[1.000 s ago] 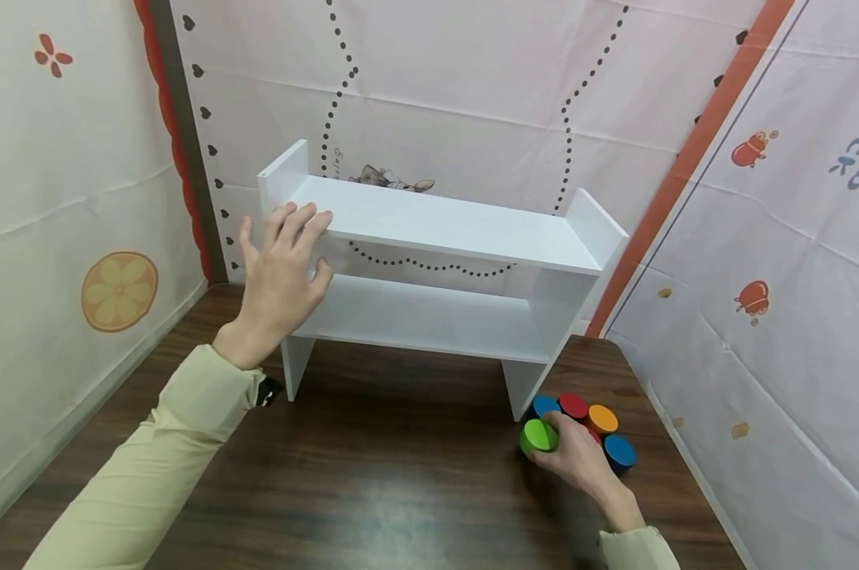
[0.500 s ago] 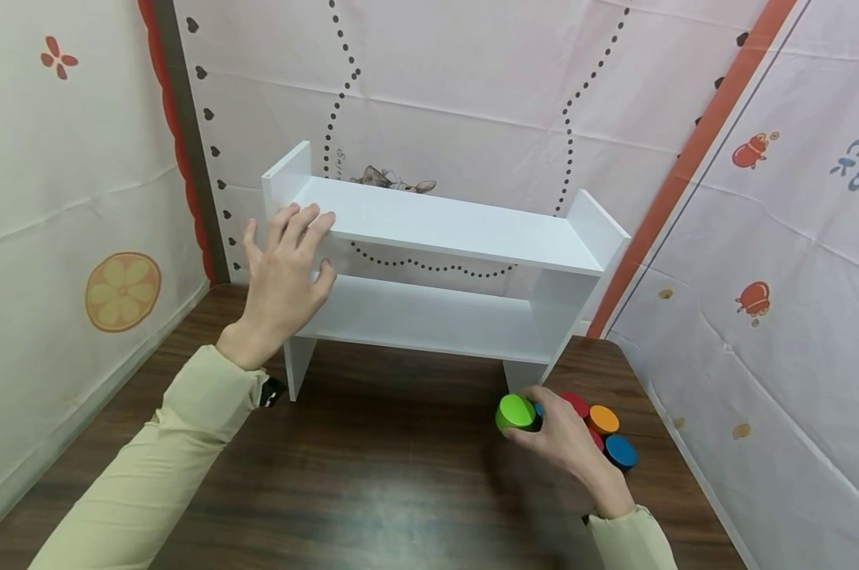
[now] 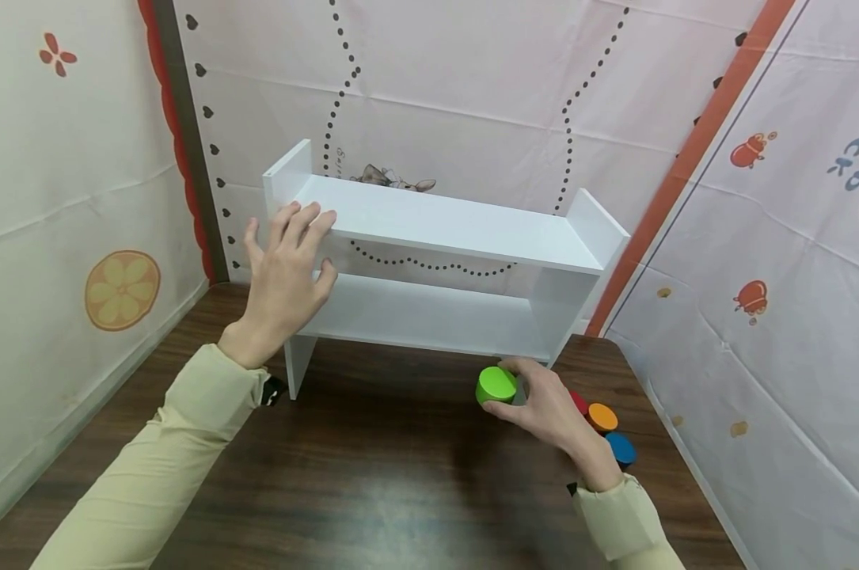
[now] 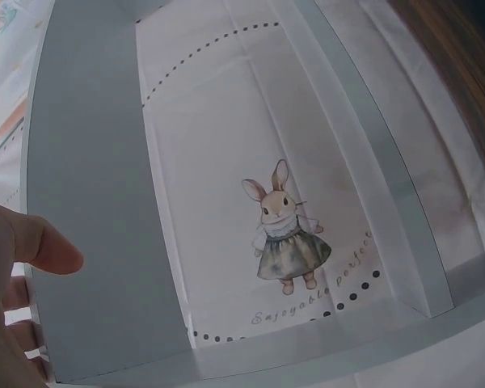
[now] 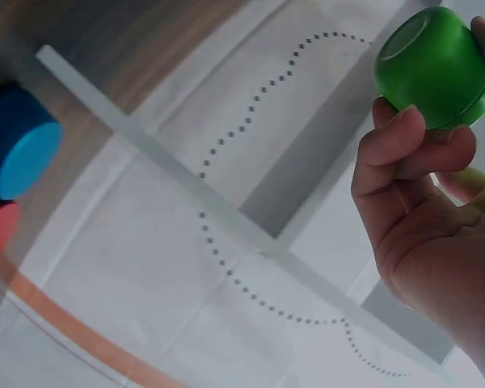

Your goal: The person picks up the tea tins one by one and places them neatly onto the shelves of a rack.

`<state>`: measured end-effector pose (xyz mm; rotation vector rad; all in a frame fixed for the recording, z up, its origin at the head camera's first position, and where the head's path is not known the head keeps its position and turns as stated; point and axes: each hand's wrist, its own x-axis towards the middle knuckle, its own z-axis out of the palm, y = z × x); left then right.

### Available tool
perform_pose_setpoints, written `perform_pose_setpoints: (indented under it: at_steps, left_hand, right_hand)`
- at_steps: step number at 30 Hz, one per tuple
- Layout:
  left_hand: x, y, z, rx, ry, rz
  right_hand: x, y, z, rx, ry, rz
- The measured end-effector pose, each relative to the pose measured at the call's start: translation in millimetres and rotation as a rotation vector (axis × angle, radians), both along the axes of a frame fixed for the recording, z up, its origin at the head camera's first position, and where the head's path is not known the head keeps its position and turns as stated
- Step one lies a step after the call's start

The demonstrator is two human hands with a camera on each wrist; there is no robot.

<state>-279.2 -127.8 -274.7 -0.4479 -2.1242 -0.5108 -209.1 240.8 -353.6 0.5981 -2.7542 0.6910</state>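
Observation:
In the head view a white two-tier shelf (image 3: 429, 226) stands on the table. The left hand (image 3: 279, 285) lies with spread fingers at the front edge of its upper board, near the left end. Between thumb and fingers the right hand (image 3: 550, 404) holds a green round container (image 3: 496, 385), in front of the shelf's right leg and below the lower board (image 3: 429, 317). The right wrist view shows the green container (image 5: 432, 69) in the fingers of the right hand (image 5: 436, 202). In the left wrist view the left hand (image 4: 16, 283) is at the shelf board (image 4: 105, 202).
Right of the shelf, on the dark wooden table (image 3: 372, 491), are an orange container (image 3: 603, 416), a blue one (image 3: 621, 449) and a red one (image 3: 579, 401), partly hidden by the right hand. Printed cloth (image 3: 458, 79) hangs behind and on both sides.
The right hand has carried the green container up and to the left, away from the other containers and toward the shelf. The left hand has stayed at the upper board.

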Motion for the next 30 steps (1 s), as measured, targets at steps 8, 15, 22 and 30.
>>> perform_pose_setpoints:
  at_steps: [8, 15, 22, 30]
  left_hand:
    - [-0.6, 0.2, -0.3, -0.002, 0.000, -0.001]
    - [-0.5, 0.2, -0.4, -0.006, 0.000, -0.001]
    - [0.3, 0.2, -0.3, -0.013, -0.013, 0.002]
    - [-0.4, 1.3, -0.9, -0.013, -0.016, 0.006]
  right_hand:
    - [-7.2, -15.4, 24.4, -0.029, 0.013, 0.059]
    - [-14.0, -33.3, 48.6, -0.060, 0.029, 0.153]
    - [-18.6, -51.7, 84.2, -0.095, 0.053, 0.220]
    - [-24.5, -70.6, 123.6, -0.125, 0.148, 0.295]
